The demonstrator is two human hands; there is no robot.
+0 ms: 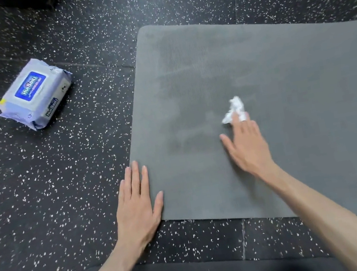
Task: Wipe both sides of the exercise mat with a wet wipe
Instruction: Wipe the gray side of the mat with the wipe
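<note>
head view: the mat (pixel 287 117) lies flat on the floor (pixel 62 178), its near left corner under the left hand (pixel 137 203), which rests flat with straight fingers, half on mat, half on floor. the right hand (pixel 246 145), ahead and to the right of the left, presses the crumpled wipe (pixel 234 108) under straight fingertips; nothing is gripped. darker damp streaks lie left of the wipe. the upper side seems in hand; next calls for strokes rightward, then a flip. the pack (pixel 34 94) sits well left of both hands.
</note>
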